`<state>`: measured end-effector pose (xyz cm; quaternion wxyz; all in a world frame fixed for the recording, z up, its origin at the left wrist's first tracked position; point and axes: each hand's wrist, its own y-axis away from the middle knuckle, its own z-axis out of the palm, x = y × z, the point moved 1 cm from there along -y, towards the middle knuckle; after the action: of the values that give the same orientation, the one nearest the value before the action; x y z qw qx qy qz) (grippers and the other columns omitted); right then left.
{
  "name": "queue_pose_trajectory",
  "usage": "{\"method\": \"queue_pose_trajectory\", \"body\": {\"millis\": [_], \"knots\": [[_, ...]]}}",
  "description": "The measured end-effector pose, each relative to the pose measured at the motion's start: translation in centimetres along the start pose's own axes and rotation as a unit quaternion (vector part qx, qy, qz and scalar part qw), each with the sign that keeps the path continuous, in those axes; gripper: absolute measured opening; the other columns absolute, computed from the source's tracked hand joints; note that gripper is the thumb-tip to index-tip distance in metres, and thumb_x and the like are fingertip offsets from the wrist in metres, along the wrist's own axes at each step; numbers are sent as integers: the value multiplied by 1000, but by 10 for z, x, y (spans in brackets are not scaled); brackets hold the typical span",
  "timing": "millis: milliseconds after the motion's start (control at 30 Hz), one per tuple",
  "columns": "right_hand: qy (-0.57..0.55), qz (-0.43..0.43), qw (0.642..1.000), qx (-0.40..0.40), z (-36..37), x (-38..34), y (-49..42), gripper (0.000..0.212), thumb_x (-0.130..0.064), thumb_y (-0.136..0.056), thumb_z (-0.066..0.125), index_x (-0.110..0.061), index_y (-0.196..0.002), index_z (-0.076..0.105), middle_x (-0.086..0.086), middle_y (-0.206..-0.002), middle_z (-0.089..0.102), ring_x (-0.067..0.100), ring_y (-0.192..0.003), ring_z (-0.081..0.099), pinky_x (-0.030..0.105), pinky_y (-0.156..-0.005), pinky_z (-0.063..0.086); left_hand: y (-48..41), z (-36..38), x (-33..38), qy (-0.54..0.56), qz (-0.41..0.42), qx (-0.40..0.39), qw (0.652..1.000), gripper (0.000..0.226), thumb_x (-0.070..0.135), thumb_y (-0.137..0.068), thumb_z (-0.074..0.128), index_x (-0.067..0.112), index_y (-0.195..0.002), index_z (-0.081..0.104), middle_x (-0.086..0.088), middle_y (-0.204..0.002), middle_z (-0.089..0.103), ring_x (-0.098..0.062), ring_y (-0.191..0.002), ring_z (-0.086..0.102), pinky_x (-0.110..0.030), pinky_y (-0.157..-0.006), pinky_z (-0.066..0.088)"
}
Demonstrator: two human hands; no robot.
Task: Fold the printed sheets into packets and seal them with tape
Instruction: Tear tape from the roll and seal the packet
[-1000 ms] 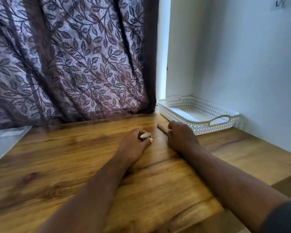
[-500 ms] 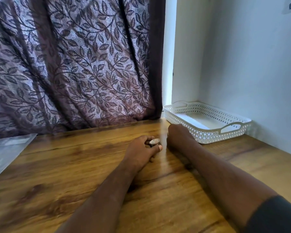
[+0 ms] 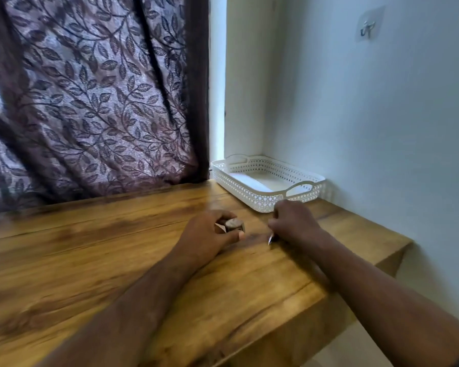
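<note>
Gripping a small round greyish tape roll [image 3: 233, 225], the left hand [image 3: 204, 234] sits just left of the right hand [image 3: 293, 221], which pinches a thin shiny object [image 3: 270, 239].

A small roll of tape [image 3: 234, 225], pale grey and blurred, is pinched between the thumb and curled fingers of the left hand [image 3: 207, 234]. Its round face is turned upward, and it sits low over the wooden table [image 3: 90, 260]. Just beside it, the right hand [image 3: 293, 221] curls over a slim object [image 3: 270, 239]. Only the object's shiny tip shows, pointing down at the tabletop.
</note>
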<state>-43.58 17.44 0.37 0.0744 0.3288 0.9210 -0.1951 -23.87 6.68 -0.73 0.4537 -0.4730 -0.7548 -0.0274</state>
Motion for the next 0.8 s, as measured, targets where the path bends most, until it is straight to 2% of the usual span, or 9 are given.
{"method": "queue_pose_trajectory", "body": {"millis": [67,133,233,333,433,633,733,800], "knots": [[-10,40,999,22,-8,29,1,15,-27,-81,68,-14,-80,61,4,-76,62,21,-71,58,29,-53,36,-2,14,11,14,10,-19,1000,32,37,-78,83,35,-107,70,23,-94,68,14,-85,61,-4,-69,44],[-18,65,997,39,-11,49,-2,15,-26,-85,65,-14,-79,60,1,-73,58,22,-74,60,28,-51,33,-4,25,19,20,17,-23,999,30,37,-77,83,37,-104,69,22,-94,69,11,-85,62,-8,-72,47],[-33,69,997,26,-13,66,-8,13,-15,-90,60,-12,-84,71,4,-81,68,20,-76,61,28,-57,39,-8,41,23,20,14,-42,999,32,39,-77,83,36,-106,69,20,-97,70,7,-84,65,-15,-76,51],[-37,45,998,-10,-20,74,-11,24,-5,-90,59,-16,-93,80,4,-96,75,17,-85,62,26,-71,42,-14,51,25,11,17,-50,999,33,40,-76,83,37,-106,69,21,-98,69,6,-83,64,-15,-73,49],[-26,24,999,-25,-23,84,-11,27,-2,-91,60,-18,-99,80,4,-103,74,15,-86,59,25,-74,41,-25,58,29,18,7,-32,999,27,38,-77,81,37,-101,70,20,-95,69,2,-82,64,-20,-75,52],[-48,-21,999,-13,-20,104,-18,17,-9,-90,69,-23,-93,78,-3,-96,69,11,-90,62,27,-75,44,-45,71,28,28,-9,-16,999,27,35,-78,82,31,-102,72,16,-93,71,4,-80,63,-16,-68,45],[-17,-76,997,-20,-21,112,-25,13,-17,-86,76,-30,-89,74,-11,-93,55,8,-92,56,25,-73,39,-49,74,22,43,-14,-11,999,29,38,-78,82,33,-104,72,17,-94,71,0,-76,66,-21,-68,50],[-2,-114,993,-19,-21,116,-27,14,-20,-84,78,-32,-87,71,-13,-94,52,9,-92,54,26,-75,41,-47,73,20,54,-13,-18,998,30,40,-78,81,36,-105,70,18,-97,71,-5,-73,68,-28,-68,56]]}}
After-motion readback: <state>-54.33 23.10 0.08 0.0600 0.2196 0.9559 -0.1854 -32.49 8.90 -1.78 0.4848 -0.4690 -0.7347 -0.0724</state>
